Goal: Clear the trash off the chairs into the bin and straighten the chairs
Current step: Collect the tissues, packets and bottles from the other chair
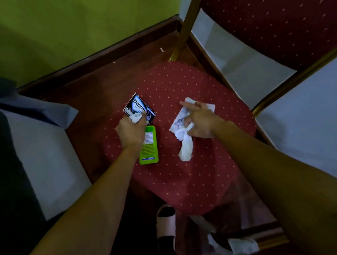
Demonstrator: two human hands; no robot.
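Trash on the red chair seat (186, 175), lower half bare
Left hand (131, 132) clutches Dentyne pack (137, 105) over Mentos box (150, 148); right hand (200, 121) grips white tissue (185, 148)

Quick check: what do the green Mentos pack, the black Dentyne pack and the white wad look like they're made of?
Green Mentos pack: probably glossy plastic or coated card, flat with a rounded corner.
Black Dentyne pack: likely printed card, straight edges, slight sheen.
White wad: soft tissue paper, matte and crumpled.
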